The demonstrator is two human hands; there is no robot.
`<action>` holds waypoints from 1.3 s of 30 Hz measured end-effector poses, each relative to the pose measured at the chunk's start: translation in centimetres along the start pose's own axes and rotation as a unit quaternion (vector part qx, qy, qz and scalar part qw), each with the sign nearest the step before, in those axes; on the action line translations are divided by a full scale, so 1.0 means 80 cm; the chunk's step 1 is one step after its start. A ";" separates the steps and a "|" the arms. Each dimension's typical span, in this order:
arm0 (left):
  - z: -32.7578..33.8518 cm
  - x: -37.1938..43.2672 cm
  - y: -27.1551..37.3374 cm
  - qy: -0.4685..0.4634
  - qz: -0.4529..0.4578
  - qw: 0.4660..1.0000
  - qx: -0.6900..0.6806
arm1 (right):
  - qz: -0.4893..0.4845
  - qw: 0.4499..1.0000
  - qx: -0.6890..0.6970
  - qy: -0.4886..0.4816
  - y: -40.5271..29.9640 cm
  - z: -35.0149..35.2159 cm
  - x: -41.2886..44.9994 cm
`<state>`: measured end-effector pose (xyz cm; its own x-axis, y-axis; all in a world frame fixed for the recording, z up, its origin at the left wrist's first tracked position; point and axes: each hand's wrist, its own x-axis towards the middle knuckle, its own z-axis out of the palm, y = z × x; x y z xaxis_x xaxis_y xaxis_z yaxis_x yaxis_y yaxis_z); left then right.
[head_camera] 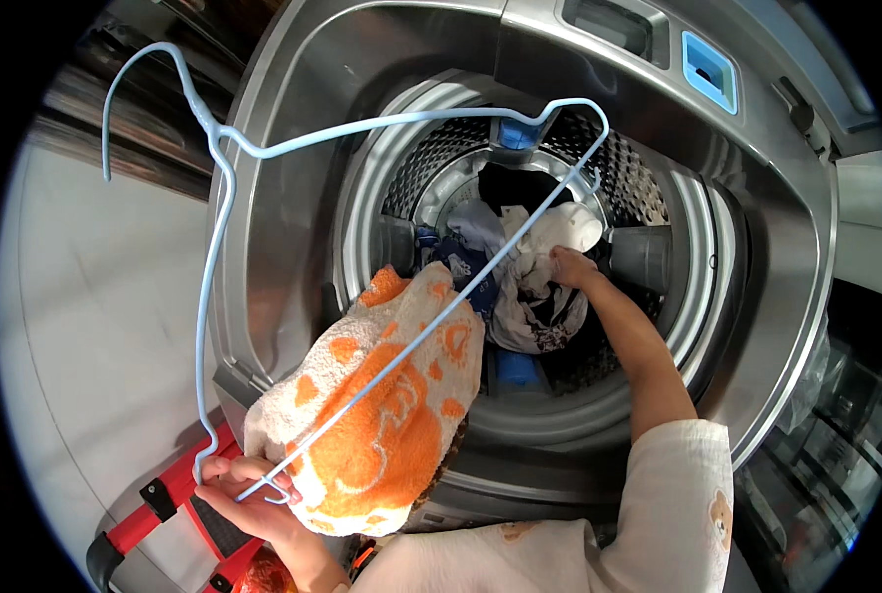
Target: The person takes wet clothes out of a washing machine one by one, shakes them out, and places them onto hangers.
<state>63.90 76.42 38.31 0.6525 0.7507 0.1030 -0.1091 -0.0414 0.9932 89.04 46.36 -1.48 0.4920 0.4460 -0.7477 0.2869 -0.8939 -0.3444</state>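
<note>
My left hand [252, 489] is at the lower left, closed around one corner of a light-blue clothes hanger [404, 118]. An orange and white towel [382, 415] lies bunched beside that hand, behind the hanger's bar, over the washing machine's front edge. Inside the steel washing drum [604, 156], my right hand [573, 267] grips white cloth [537, 278], its fingertips partly hidden in the folds. Black fabric [519, 185], a grey-white piece and dark blue printed fabric [465, 263] lie around it in the drum.
The top-loading washing machine's rim [789, 356] surrounds the drum, with a light-blue dispenser compartment [710, 72] at the upper right. A red frame with black fittings [133, 522] stands at the lower left. A white wall or panel is on the left. Clear plastic is at the right.
</note>
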 end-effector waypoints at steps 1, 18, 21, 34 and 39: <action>0.000 0.000 0.000 0.008 0.001 1.000 0.018 | 0.021 0.999 0.003 0.030 -0.005 0.000 -0.002; 0.004 0.000 0.000 0.059 -0.024 0.997 0.032 | 0.075 0.984 0.001 -0.160 -0.014 0.010 0.015; 0.003 0.001 0.000 0.048 -0.030 0.998 0.012 | 0.019 0.952 -0.055 -0.300 -0.048 0.020 0.002; -0.008 0.001 -0.001 0.030 -0.042 0.999 0.017 | -0.022 0.968 -0.164 -0.188 -0.092 0.012 0.009; -0.009 0.001 -0.002 0.028 -0.035 0.999 0.012 | -0.021 0.959 0.242 0.145 -0.105 0.033 0.067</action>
<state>63.44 76.91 38.09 0.6142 0.7885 0.0308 -0.0458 -0.0033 0.9989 87.09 56.14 -4.15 0.7166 0.4131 -0.5620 -0.0687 -0.7600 -0.6463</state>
